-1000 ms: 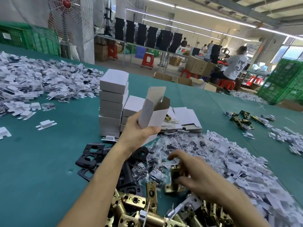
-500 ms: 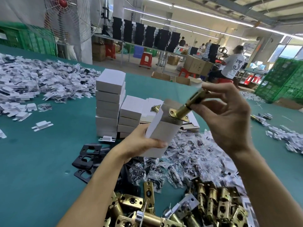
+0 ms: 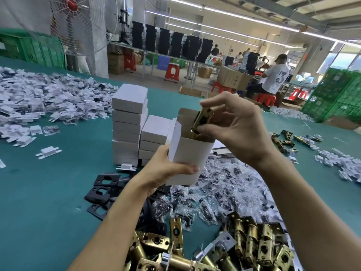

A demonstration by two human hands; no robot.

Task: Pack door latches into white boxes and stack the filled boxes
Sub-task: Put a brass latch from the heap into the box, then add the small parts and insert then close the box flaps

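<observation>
Packing station, head view. The left hand [image 3: 166,173] is gripping an open white box [image 3: 187,159] by its lower half, with the thumb lying across the front face and the other fingers curling behind it. The box is being held upright above the green table [image 3: 48,192], its top flap [image 3: 185,116] standing open at the rear.

The right hand [image 3: 238,130] is pinching a brass door latch [image 3: 202,122] between thumb and fingertips. The latch is sitting partly inside the mouth of the box, its body reaching down below the rim and its faceplate end showing above it.

Just behind the held box, closed white boxes are standing in a taller stack [image 3: 129,122] and, touching it on the right, a shorter stack [image 3: 154,137].

Loose brass latches [image 3: 254,245] are lying in a heap at the near edge of the table. Clear screw packets [image 3: 214,192] are spreading under and beyond both forearms, and black strike plates [image 3: 103,184] are lying beside the left forearm. White plastic parts [image 3: 39,98] are covering the far left of the table.

In the background, a caged fan [image 3: 78,22] is standing at the left, green crates [image 3: 336,94] are standing at the right, and a seated person in a white shirt [image 3: 275,79] is facing away.
</observation>
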